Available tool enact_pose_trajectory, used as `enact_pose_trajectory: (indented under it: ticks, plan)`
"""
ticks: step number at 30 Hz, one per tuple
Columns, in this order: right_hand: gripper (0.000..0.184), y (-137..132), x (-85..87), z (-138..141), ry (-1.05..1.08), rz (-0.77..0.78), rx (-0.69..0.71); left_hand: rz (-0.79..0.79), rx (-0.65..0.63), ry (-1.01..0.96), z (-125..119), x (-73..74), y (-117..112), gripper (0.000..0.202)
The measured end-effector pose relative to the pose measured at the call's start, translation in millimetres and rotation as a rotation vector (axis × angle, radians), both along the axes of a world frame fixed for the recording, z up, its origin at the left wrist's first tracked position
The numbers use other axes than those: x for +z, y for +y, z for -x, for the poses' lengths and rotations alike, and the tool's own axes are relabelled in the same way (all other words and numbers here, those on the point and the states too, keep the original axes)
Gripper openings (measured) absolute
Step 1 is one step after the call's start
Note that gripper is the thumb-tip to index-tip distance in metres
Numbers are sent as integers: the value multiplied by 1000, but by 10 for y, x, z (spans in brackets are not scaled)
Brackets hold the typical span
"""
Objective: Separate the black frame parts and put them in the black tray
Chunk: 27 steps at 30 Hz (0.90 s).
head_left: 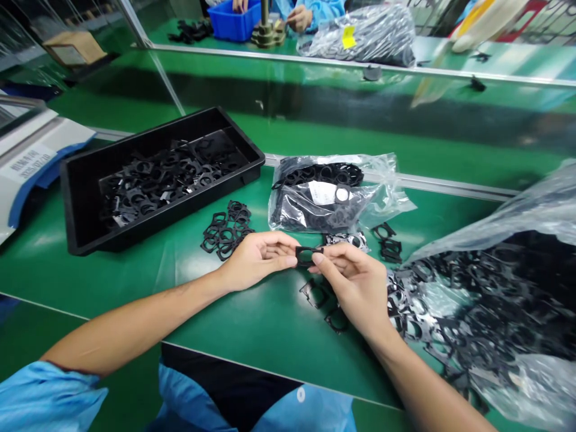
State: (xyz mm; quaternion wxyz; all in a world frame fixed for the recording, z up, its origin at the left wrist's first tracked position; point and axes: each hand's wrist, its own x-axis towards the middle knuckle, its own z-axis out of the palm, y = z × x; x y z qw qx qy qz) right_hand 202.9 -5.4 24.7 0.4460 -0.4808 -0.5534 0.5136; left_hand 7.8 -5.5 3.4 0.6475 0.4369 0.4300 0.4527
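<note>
Between my two hands, just above the green table, is a small black plastic frame with a round opening. My left hand pinches its left end between thumb and fingers. At the other end, my right hand grips it the same way. Two loose black frames lie on the table beneath my right hand. A small pile of similar black frames rests near my left hand. Behind my fingers is another heap of frames, partly hidden.
A black tray of frames stands at the left, beside a white and blue machine. A clear bag of parts lies ahead. An open plastic bag spills frames at the right. Across the partition, a co-worker's hand is near a blue bin.
</note>
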Motion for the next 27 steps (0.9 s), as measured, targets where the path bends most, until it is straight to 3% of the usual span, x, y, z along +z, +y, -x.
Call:
enact_pose_trajectory:
  ticks: [8, 19, 24, 27]
  plan:
    - [23, -17, -27, 8, -59, -86, 14, -48, -12, 68, 13, 6, 2, 28]
    - [20, -26, -19, -4, -78, -51, 4, -66, -66, 79, 13, 2, -32, 34]
    - [13, -3, -34, -32, -147, -95, 95, -193, -69, 157, 42, 34, -27, 30]
    - [19, -3, -13, -27, -105, -48, 123, -155, -123, 139, 42, 53, -29, 29]
